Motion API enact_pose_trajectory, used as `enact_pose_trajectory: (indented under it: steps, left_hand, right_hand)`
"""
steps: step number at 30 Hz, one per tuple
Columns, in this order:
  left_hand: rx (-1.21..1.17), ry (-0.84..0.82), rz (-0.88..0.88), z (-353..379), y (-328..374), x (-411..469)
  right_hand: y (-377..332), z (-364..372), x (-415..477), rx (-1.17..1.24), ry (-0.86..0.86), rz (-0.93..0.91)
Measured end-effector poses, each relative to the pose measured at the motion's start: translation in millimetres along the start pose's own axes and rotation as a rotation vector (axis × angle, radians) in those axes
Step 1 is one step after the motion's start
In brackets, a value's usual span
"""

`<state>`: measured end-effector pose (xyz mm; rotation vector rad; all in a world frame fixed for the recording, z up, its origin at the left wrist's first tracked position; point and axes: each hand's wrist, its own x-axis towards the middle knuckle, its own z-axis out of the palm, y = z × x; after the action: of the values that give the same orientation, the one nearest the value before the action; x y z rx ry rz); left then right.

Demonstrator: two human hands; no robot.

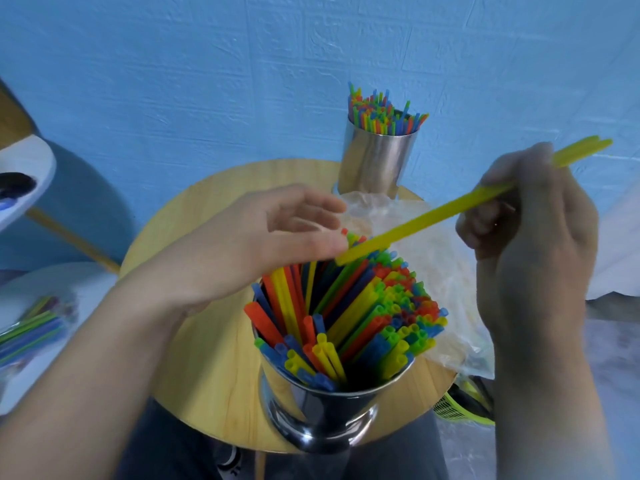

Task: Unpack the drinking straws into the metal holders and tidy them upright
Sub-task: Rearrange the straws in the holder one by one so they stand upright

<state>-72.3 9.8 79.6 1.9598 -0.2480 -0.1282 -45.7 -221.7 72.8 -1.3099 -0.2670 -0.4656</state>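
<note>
Bare left hand (277, 233) and bare right hand (530, 216), uncovered all the way up. Left forearm (104, 358) broad and close at the lower left, right forearm (554, 393) likewise at the lower right, edges softened by nearness. Below the near edge of the table (207, 358), dark grey cloth (166, 445) over the lap, matte and lightly creased. On it, under that near edge, left of the middle, a small white printed mark (230, 459), curved, partly hidden, unreadable.

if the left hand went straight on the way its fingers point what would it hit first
Likely the yellow straws held by the right hand: the left hand points right at their lower end. Depth is unclear.
</note>
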Motion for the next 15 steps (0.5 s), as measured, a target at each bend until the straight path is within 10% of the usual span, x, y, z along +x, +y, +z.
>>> enact_pose_trajectory:
  steps: [7,15]
  left_hand:
    - [0.182,-0.031,-0.083,-1,-4,-2]
    - [0.221,0.076,-0.114,6,-7,-3]
  right_hand:
    - [8,5,-8,-0.456,-0.405,-0.051]
    - [7,2,-7,-0.425,-0.468,-0.036]
